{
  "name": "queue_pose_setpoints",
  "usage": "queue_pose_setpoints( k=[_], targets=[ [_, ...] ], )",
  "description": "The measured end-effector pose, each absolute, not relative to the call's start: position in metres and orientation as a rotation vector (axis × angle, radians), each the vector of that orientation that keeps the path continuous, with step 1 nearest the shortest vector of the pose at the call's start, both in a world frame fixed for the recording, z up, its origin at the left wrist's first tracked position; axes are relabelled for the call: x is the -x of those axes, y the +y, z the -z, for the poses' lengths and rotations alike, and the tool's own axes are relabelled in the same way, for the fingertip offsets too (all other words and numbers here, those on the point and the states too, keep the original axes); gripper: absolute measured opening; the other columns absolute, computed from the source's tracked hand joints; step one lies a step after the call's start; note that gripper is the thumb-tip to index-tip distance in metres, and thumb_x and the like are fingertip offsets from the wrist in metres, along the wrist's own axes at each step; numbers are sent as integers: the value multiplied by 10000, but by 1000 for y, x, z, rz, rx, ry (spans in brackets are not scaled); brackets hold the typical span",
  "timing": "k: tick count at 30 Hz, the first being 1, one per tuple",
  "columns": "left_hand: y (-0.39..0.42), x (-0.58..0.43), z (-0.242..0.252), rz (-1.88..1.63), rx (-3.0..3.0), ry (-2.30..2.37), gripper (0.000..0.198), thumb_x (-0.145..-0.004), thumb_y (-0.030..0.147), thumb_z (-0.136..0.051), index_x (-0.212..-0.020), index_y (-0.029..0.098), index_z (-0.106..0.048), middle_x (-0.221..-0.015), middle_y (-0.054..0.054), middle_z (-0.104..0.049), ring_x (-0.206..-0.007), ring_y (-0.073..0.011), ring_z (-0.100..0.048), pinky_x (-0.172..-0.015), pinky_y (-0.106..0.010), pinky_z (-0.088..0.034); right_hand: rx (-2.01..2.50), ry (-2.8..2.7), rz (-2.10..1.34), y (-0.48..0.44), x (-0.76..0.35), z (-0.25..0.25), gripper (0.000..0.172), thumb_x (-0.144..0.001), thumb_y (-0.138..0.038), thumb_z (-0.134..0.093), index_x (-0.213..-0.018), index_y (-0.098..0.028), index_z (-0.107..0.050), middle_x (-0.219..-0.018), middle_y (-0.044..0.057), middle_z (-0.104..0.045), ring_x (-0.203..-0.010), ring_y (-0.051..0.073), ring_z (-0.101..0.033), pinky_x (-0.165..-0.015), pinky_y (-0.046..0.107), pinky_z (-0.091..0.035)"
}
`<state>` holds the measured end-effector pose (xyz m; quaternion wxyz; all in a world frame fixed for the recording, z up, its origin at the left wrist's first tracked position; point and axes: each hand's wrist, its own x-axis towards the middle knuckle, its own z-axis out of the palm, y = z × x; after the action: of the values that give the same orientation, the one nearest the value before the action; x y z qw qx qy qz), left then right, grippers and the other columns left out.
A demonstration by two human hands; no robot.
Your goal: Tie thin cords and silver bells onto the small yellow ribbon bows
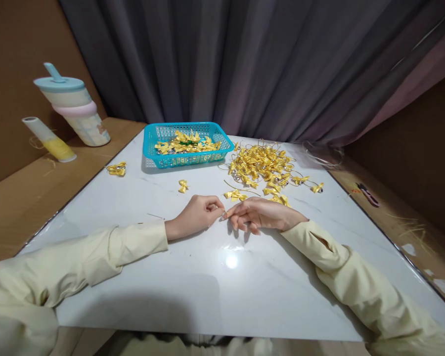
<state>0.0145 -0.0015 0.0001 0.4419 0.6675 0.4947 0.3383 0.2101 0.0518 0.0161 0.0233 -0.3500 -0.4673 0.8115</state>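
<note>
Near the middle of the white table my left hand [198, 216] is closed in a pinch, thumb against forefinger. My right hand [263, 213] lies palm partly turned up, its thumb and forefinger meeting right at the left fingertips while the other fingers curl loosely. Whatever sits between the fingertips is too small and covered to make out. Just beyond my right hand lie a yellow ribbon bow [235, 195] with a cord and more bows. A single yellow bow [183, 186] rests behind my left hand. A thin needle-like piece [155, 216] lies beside the left wrist.
A blue basket [189, 161] holds bows and small silvery bells. Right of it spreads a heap of yellow bows [261, 165] with bells and cords. A small bow cluster [117, 169], a tumbler [79, 111] and a spool tube [55, 143] stand left; pink-handled snips [369, 195] lie right.
</note>
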Motion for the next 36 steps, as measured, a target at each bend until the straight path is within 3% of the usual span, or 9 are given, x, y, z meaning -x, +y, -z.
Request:
queue_pose_setpoints(
  k=[5,11,20,36],
  targets=[
    [-1,-14,2,-866,-1718,1262,134,-730,182,-504,-690,132,-622,-454,55,-478,-443,-73,-411,-456,-183,-324,1002,-1365,-2607,54,-211,-16,356,-738,-68,-354,-981,-74,-614,-915,129,-672,-709,167,-651,-413,200,-512],
    [-5,-14,4,-923,-1969,1256,152,-768,240,-533,-719,140,-637,-448,59,-456,-439,-63,-359,-463,-179,-306,1016,-1409,-2558,49,-207,-15,272,-890,-243,-413,-937,-75,-622,-1060,168,-641,-734,143,-647,-442,179,-518],
    [-12,-12,11,-968,-2281,1197,183,-830,237,-495,-832,150,-655,-490,35,-526,-427,-65,-401,-489,-180,-349,992,-1375,-2547,49,-207,-8,218,-851,-190,-495,-883,-47,-657,-866,136,-692,-609,101,-626,-443,145,-491],
    [-10,-12,11,-1035,-2320,1234,190,-804,228,-495,-819,124,-653,-498,27,-528,-432,-69,-432,-483,-179,-354,895,-1392,-2534,46,-209,-4,191,-800,-170,-547,-862,-48,-680,-817,131,-708,-528,92,-622,-402,135,-474]
  ],
)
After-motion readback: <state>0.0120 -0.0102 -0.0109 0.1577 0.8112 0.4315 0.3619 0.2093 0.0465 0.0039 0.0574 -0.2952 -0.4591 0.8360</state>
